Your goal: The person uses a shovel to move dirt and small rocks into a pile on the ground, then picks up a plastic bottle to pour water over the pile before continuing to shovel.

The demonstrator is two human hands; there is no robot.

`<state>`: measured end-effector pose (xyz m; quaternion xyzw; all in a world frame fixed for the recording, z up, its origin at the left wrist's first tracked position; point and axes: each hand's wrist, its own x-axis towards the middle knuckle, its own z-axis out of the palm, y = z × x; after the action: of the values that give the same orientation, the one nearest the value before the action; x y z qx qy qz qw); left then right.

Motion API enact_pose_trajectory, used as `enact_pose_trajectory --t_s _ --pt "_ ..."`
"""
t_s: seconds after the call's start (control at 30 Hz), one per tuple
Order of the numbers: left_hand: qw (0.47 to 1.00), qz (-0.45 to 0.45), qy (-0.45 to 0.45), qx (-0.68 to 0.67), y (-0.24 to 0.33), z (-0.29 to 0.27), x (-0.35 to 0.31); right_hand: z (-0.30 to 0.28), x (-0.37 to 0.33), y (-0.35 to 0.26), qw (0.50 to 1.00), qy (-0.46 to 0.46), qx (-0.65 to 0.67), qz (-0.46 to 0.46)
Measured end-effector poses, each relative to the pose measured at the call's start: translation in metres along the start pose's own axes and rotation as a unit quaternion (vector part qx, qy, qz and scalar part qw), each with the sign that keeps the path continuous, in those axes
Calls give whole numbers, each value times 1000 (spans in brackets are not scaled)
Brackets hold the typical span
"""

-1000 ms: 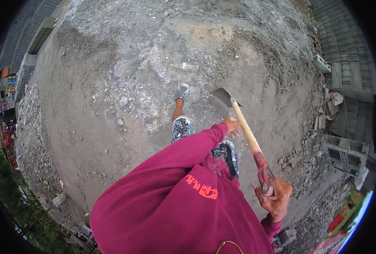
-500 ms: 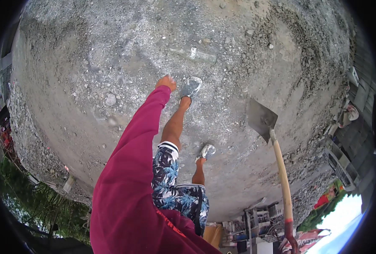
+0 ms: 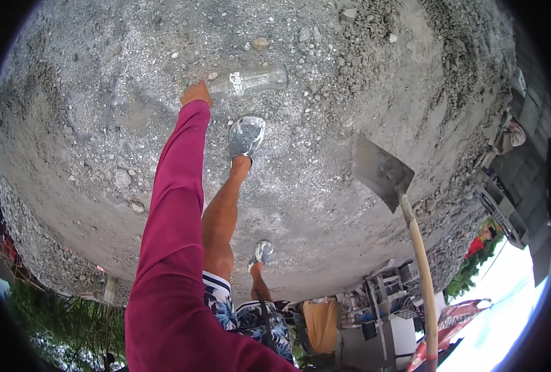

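Glass bottle (image 3: 260, 79) is covered at neck by L hand (image 3: 196, 93), closure can't be told; shovel (image 3: 413, 229) is angled off R, prob. for clearance; R hand's grip isn't shown.

White lettering (image 3: 235, 83) on clear glass bottle (image 3: 264, 79); letters (image 3: 456, 315) on red banner (image 3: 474, 306).
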<state>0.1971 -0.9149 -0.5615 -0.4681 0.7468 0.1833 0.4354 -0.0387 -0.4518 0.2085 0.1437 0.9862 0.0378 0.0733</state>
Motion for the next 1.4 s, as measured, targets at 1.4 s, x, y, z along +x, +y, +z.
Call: enact_pose_trajectory --t_s 1.4 --pt "998 37 12 -52 331 -158 -629 -165 280 499 425 276 832 223"
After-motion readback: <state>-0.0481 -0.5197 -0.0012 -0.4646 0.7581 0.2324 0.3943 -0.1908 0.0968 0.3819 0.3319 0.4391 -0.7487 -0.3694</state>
